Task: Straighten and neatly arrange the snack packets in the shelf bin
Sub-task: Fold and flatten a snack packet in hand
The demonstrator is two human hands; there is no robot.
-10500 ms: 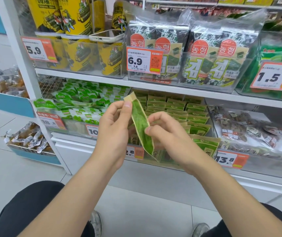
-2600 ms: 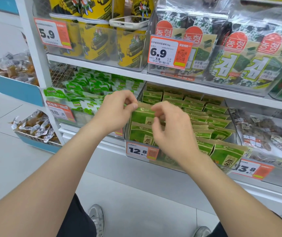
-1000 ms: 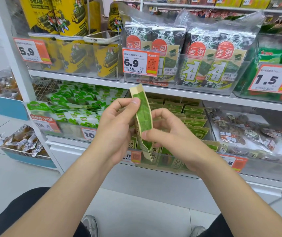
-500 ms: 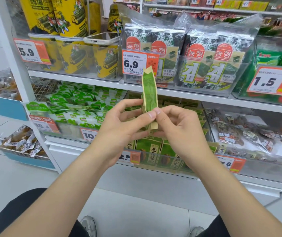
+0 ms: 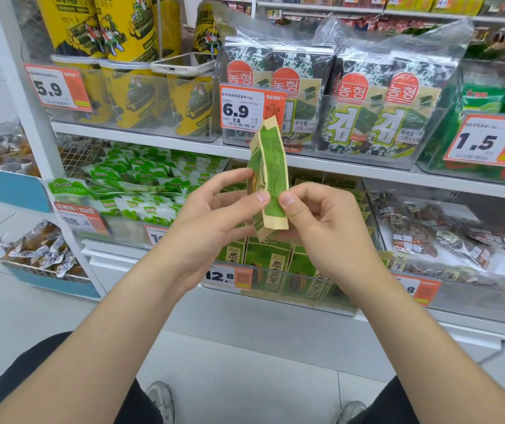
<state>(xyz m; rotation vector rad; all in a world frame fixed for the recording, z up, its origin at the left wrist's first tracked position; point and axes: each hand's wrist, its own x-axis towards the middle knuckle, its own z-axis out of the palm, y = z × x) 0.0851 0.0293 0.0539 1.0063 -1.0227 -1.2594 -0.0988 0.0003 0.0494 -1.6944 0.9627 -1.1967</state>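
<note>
While aloft, snack packet [image 5: 271, 166] lengthwise upright.

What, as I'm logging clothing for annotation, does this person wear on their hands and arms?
Nothing visible. The left hand and right hand are ungloved, with no ring, watch or bracelet showing. The left forearm and right forearm are bare to the picture's edge; no sleeve shows.

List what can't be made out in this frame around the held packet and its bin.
Head view only.
Green packet: pinched between left hand and right hand, turned side-on; front face unseen, print too small to read.
Shelf bin: back rows hidden by both hands and the packet.
Price tag ending in 8: leading digits covered by the right forearm.
Price tag starting with 1: the rest hidden by the left hand.
</note>
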